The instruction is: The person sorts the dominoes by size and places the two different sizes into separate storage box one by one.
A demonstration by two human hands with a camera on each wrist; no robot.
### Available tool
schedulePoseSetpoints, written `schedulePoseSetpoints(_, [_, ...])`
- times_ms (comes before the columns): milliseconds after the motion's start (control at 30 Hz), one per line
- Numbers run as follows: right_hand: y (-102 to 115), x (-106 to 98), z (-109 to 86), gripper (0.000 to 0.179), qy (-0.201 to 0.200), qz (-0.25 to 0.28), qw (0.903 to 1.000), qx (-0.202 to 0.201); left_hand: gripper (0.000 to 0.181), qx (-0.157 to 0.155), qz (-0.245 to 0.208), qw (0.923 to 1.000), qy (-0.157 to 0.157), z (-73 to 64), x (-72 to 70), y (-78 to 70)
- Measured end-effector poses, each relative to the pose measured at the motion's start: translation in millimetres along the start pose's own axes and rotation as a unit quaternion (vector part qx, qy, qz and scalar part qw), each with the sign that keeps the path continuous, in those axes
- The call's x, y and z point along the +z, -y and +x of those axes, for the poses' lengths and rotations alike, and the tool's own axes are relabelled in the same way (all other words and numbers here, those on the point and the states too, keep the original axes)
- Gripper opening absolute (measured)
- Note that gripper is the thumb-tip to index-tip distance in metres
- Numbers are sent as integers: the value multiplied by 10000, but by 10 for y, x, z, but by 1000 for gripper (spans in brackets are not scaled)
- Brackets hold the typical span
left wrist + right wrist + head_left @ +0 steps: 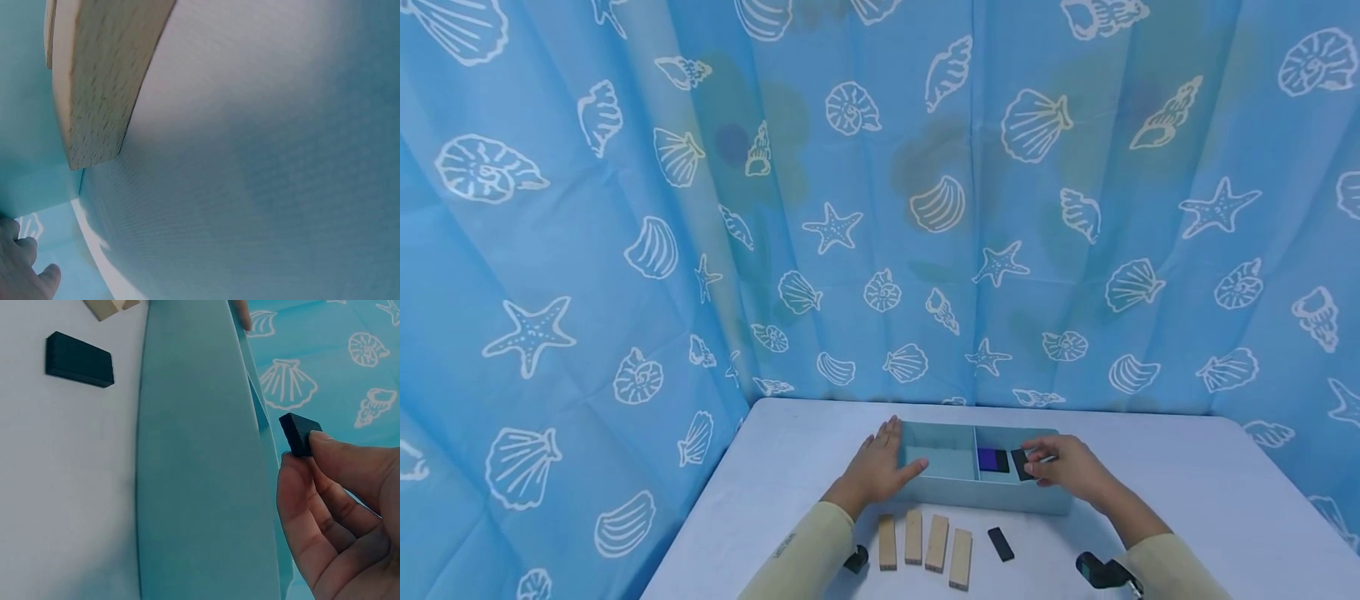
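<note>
A teal box point(955, 493) with a divider stands across the table. My right hand point(1066, 467) pinches a black block point(299, 433) between thumb and fingertips, over the box's right compartment. Inside that compartment, beside the divider, lie a purple block point(988, 459) and a black piece next to it. My left hand point(880, 465) rests at the box's left end with its fingers extended and the thumb over the front rim. The left compartment point(942, 450) shows its bare floor. In the left wrist view only part of the left hand point(25, 265) shows.
Several wooden blocks point(936, 543) lie in a row in front of the box. Another black block point(1001, 544) lies to their right on the white table point(1195, 483). A blue shell-print curtain point(880, 250) hangs behind the table and along its left side.
</note>
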State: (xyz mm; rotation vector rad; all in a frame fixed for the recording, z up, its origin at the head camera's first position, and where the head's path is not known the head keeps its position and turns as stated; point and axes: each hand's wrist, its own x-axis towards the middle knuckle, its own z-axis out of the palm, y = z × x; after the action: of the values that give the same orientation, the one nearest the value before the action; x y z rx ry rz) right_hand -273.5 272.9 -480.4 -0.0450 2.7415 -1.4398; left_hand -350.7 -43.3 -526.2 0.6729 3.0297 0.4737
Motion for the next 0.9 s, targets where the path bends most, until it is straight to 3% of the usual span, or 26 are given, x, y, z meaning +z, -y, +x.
schedulePoseSetpoints(333, [-68, 61, 194, 43, -56, 357, 9992, 147, 94, 14, -58, 10000, 27, -9, -14, 4])
schedulePoseSetpoints(767, [-26, 139, 353, 41, -406, 352, 9976, 430, 93, 16, -65, 10000, -53, 2, -2, 16])
schedulePoseSetpoints(900, [-42, 176, 396, 38, -454, 98, 9971, 595, 94, -2, -71, 10000, -38, -1, 18, 20])
